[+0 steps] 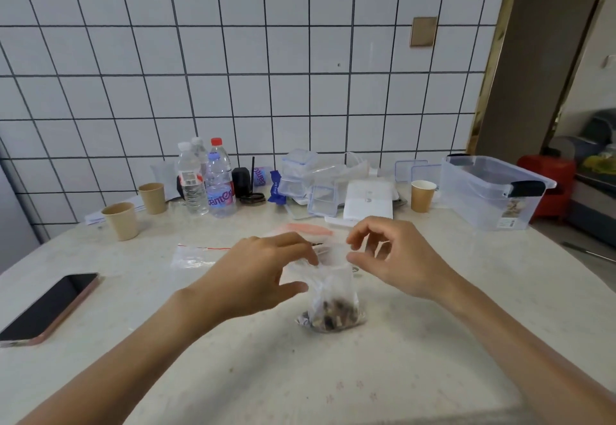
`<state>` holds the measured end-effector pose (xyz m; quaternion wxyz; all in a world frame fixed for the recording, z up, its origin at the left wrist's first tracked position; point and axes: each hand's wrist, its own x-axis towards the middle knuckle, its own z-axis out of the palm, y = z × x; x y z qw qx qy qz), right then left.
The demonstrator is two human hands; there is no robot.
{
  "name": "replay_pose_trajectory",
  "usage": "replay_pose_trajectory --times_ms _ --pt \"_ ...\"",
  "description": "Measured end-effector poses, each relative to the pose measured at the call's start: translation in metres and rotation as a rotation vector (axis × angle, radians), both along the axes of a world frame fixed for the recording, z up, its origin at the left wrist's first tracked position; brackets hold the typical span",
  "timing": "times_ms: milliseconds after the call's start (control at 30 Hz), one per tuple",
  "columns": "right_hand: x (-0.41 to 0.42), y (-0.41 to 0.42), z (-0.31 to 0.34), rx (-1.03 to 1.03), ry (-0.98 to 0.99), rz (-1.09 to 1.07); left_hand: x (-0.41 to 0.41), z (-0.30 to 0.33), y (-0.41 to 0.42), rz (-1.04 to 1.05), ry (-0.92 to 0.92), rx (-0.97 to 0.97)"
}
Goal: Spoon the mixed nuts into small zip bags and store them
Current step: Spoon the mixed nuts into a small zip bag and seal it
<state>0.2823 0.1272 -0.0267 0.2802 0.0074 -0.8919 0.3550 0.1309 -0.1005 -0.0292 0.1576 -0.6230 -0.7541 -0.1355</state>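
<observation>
Clear, crinkled plastic is pinched at the bag's top between the thumb and fingers of my left hand; my right hand hovers at the opposite corner, fingers curled and slightly apart, whether touching the rim I cannot tell. I judge the filling done and the sealing in hand: next I must press the zip strip along its length. My zip bag stands on the bench, dark and tan mixed nuts heaped at its bottom.

left hand: fingers pinched together | right hand: fingers curled, slightly parted
</observation>
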Motion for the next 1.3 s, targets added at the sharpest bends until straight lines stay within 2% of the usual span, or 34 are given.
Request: replay_pose_trajectory --times_ms 167,400,533,700,867,967,1067,1300 --pt "-0.002 -0.002 -0.007 0.559 -0.227 0.014 -0.012 -0.012 0.020 0.138 0.176 -0.075" --pt "-0.019 0.005 -0.015 0.767 -0.284 -0.092 -0.022 -0.011 0.030 0.222 0.247 -0.121" --pt "-0.023 0.009 -0.011 0.714 -0.275 -0.070 -0.024 -0.015 0.031 0.145 0.182 -0.070" --pt "-0.025 0.003 0.001 0.461 -0.271 -0.002 -0.019 -0.022 0.033 0.075 0.070 -0.037" --pt "-0.016 0.010 0.015 0.347 -0.434 0.052 -0.030 -0.006 0.026 0.149 0.022 -0.037" --pt "-0.016 0.010 0.017 0.421 -0.451 0.029 -0.029 0.004 0.025 0.149 0.049 -0.110" --pt "-0.016 0.009 0.019 0.524 -0.371 0.011 -0.025 0.012 0.023 0.095 0.087 -0.070" --pt "-0.012 0.013 0.031 0.130 -0.326 0.192 -0.033 0.022 0.012 0.003 0.001 -0.022"
